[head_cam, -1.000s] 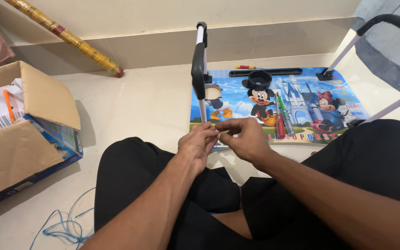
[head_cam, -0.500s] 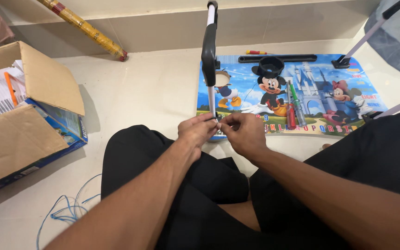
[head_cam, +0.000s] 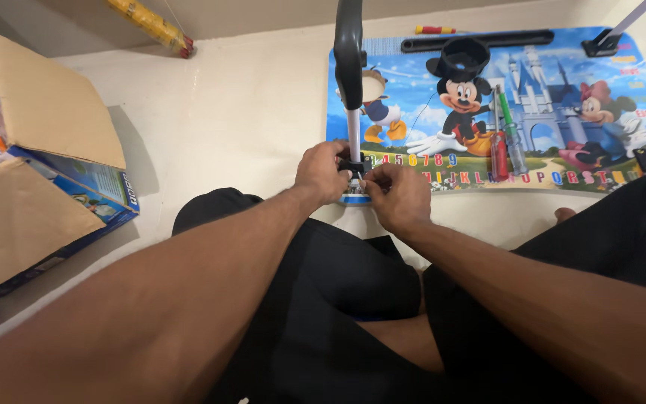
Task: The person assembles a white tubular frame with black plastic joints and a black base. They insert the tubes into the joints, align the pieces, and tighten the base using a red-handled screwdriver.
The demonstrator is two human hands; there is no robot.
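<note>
A children's lap table with a colourful cartoon top lies flat on the floor in front of my crossed legs. At its near left corner a white tube leg with a dark grey cap stands upright. My left hand pinches the small black bracket at the foot of that leg. From the other side, my right hand has its fingertips closed on the same bracket. Anything small between my fingers is hidden.
A red screwdriver and a green-handled one lie on the table top, with a third beyond its far edge. A black cup holder and tray strip sit at the back. An open cardboard box stands left.
My head has come closer and lower, so the table fills more of the view. Both hands have stayed together at the foot of the leg and now press onto the table's corner.
</note>
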